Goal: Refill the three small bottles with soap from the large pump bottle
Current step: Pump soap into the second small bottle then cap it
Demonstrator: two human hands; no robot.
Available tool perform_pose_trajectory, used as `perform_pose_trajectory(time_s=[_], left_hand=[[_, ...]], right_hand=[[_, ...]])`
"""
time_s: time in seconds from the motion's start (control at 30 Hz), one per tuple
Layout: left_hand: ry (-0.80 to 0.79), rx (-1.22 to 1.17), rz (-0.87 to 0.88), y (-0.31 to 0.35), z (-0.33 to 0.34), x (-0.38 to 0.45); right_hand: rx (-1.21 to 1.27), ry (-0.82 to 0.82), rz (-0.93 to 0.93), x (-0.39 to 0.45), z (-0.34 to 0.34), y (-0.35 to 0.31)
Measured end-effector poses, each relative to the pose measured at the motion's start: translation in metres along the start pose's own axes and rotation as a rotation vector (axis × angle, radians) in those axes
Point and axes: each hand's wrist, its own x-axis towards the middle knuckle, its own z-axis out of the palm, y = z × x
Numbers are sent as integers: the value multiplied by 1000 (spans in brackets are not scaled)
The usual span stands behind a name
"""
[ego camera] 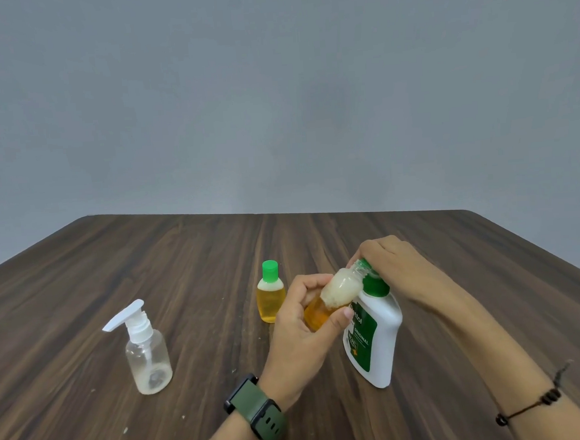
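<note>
Left hand: fingers and thumb curled round the lower half of a small uncapped bottle, which is tilted with its open neck up against the pump spout.
Right hand: lies over the green pump head of the large white Dettol pump bottle; fingers bent down over the top, seemingly pressing. How tightly they close is hidden behind the small bottle's neck.
Bottle in the grip: orange soap sits below the fingers, pale foam above them towards the neck. Thin clear plastic, judged light and a little squeezable; a hard squeeze could push foam out. Any soap on the wall would make it slippery, so the mid-body hold looks right.
Pump bottle: stands on the wooden table, just beside the left thumb. Judged heavier and stiff; best steadied from the top, as it is, or by its waist.
Beyond the left knuckles: a green-capped small bottle, upright, filled with yellow soap, closed.
Well to the left of the grip: a clear spray-pump bottle, nearly empty, head on.
Progress: likely second bottle of three.
</note>
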Motion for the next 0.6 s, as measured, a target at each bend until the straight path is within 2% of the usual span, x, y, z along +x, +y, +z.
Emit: perform_pose_trajectory(time_s=[0.17, 0.27, 0.6], left_hand=[[7, -20, 6, 2, 0, 2], [16, -27, 6, 2, 0, 2], [-6, 0, -10, 0, 0, 1]], right_hand=[[-7, -7, -12, 2, -5, -8], [42, -5, 41, 4, -7, -11], [23, -17, 1, 1, -2, -3]])
